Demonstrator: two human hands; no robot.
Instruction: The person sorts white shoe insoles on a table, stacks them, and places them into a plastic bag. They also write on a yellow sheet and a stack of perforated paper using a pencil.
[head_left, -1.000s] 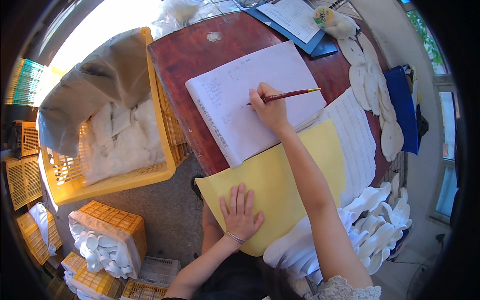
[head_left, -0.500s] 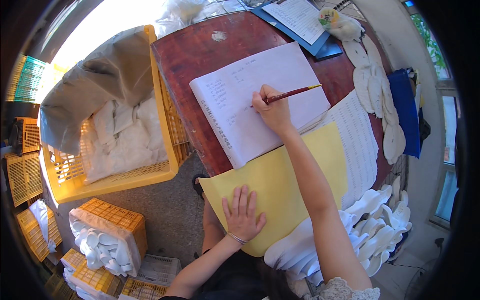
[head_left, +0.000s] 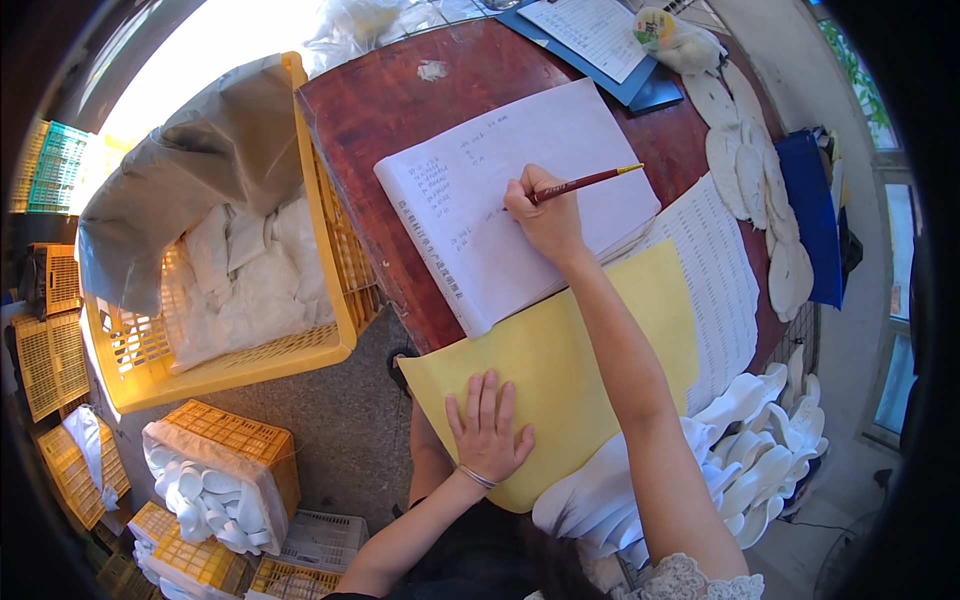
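Note:
My right hand (head_left: 546, 218) grips a dark red pencil (head_left: 592, 182), its tip down on a white paper pad (head_left: 510, 250) with handwritten lines. The pad lies slanted on a dark red table (head_left: 370, 130), a printed strip running along its left edge. My left hand (head_left: 488, 432) rests flat, fingers a little apart, on a yellow sheet (head_left: 640, 300) at the near side. That sheet partly covers a white printed list (head_left: 718, 290) to its right. My right forearm crosses over the yellow sheet.
A large yellow crate (head_left: 225, 372) with white padding and bags stands left of the table. White insole-like pieces (head_left: 770, 460) pile up at the near right; flat cream ones (head_left: 750, 180) line the right edge. A blue clipboard (head_left: 640, 90) lies at the back. Filled crates (head_left: 235, 440) stand lower left.
The right hand and pencil have stayed on nearly the same spot of the pad, with a slight shift of the whole view. My left hand has not moved.

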